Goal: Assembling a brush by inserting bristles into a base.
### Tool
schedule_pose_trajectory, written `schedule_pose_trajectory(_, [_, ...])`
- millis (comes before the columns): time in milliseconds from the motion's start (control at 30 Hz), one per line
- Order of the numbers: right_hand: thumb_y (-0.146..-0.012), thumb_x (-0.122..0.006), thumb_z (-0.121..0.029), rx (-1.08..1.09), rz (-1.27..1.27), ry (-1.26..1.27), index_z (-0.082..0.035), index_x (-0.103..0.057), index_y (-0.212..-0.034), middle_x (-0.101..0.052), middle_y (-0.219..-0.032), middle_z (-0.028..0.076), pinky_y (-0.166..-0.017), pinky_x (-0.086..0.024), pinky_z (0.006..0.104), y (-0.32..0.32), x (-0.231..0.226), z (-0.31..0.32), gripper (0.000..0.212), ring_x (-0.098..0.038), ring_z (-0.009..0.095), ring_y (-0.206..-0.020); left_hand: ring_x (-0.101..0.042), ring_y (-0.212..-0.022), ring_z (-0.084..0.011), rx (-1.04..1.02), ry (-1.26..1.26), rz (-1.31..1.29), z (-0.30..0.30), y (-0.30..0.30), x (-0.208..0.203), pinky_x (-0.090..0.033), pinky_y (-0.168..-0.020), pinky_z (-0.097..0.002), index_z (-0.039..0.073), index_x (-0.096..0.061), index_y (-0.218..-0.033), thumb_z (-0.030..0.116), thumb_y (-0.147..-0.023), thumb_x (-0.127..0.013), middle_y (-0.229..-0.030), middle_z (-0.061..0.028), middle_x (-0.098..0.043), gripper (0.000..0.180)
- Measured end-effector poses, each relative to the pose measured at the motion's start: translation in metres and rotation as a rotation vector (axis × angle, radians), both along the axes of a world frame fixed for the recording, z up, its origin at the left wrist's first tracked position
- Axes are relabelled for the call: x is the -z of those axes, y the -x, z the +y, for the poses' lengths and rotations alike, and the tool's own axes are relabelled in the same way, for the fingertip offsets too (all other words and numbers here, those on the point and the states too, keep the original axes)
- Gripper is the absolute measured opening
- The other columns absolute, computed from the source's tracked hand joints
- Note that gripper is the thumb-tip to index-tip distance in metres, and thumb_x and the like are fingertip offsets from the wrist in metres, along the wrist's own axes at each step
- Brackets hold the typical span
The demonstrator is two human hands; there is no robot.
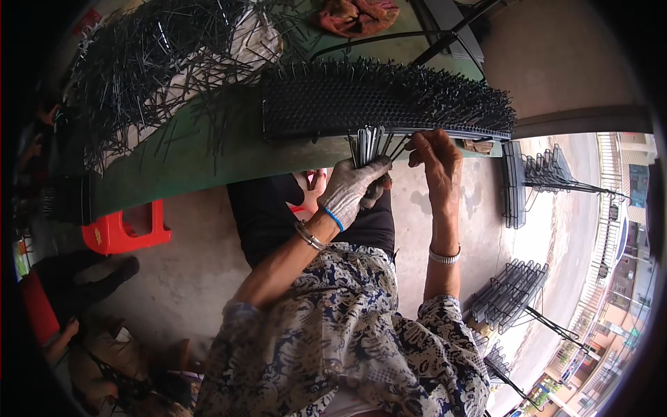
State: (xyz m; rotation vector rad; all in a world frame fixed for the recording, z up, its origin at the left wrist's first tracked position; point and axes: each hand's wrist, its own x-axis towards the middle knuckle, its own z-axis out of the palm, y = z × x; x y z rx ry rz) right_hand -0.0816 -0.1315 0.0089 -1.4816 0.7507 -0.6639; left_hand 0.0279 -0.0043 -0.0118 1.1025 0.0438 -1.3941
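My left hand (352, 186), in a whitish knit glove with a blue cuff, is closed around a bundle of thin metal rods (369, 144) whose ends stick up above the fingers. To its right, my bare right hand (439, 158) has thumb and fingers pinched together at the end of a thin dark rod (398, 147) that slants toward the bundle. Just beyond both hands lies a long black perforated rack (326, 105). Many upright rods fill its back and right part, while bare holes show along the front left.
A large heap of loose dark rods (153, 62) lies on whitish sacking on the green table (243, 149). A reddish cloth (358, 15) is at the back. A red stool (128, 228) stands at left, with other people nearby. Wire racks (514, 292) stand at right.
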Motion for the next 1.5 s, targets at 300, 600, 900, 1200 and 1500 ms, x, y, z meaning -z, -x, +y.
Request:
schedule_pose_trajectory(300, [-0.098,-0.055,-0.01,0.462,0.06,0.652,-0.002,-0.062,-0.099,-0.07,-0.084,0.005,-0.052,-0.044,0.0204,-0.002,-0.002,-0.018,0.01,-0.062,0.007,-0.061,-0.057,-0.051,-0.0071,-0.112,0.029,-0.062,0.002,-0.002,0.016,-0.042,-0.04,-0.0197,0.005,-0.066,-0.09,0.023,-0.092,-0.066,-0.073,-0.0055,-0.068,0.018])
schedule_pose_trajectory(600, [-0.098,-0.052,-0.006,0.453,0.044,0.69,-0.003,-0.061,-0.103,-0.07,-0.094,0.006,-0.053,-0.041,0.0172,-0.007,0.013,-0.039,0.01,-0.06,0.005,-0.061,-0.054,-0.051,-0.0054,-0.054,0.009,0.056,0.004,0.001,0.016,-0.036,-0.041,-0.0198,0.008,-0.067,-0.088,0.026,-0.092,-0.067,-0.071,-0.0014,-0.066,0.019])
schedule_pose_trajectory(900, [-0.094,-0.061,-0.01,0.41,0.252,0.889,-0.006,-0.064,-0.097,-0.066,-0.094,0.007,-0.059,-0.047,0.0252,-0.011,0.034,-0.048,0.006,-0.062,0.012,-0.068,-0.055,-0.052,-0.0047,-0.046,0.041,0.097,0.008,0.002,0.017,-0.036,-0.041,-0.0189,0.009,-0.067,-0.089,0.028,-0.091,-0.068,-0.072,-0.0009,-0.066,0.019])
schedule_pose_trajectory(1200, [-0.091,-0.066,-0.016,0.308,0.369,0.857,-0.012,-0.069,-0.111,-0.06,-0.088,0.003,-0.06,-0.045,0.0263,-0.01,0.013,-0.02,0.021,-0.056,0.01,-0.066,-0.055,-0.051,-0.0056,-0.065,0.034,0.068,0.008,-0.001,0.004,-0.035,-0.039,-0.018,0.006,-0.068,-0.089,0.025,-0.091,-0.068,-0.07,-0.0025,-0.066,0.019])
schedule_pose_trajectory(1500, [-0.092,-0.059,-0.004,-0.123,0.073,0.069,0.002,-0.06,-0.092,-0.065,-0.08,0.005,-0.057,-0.044,0.0217,-0.015,-0.01,-0.004,0.006,-0.055,0.007,-0.064,-0.058,-0.052,-0.0067,-0.055,0.032,-0.032,0.008,-0.005,0.001,-0.039,-0.039,-0.0181,0.006,-0.068,-0.093,0.028,-0.091,-0.068,-0.075,-0.0058,-0.071,0.022])
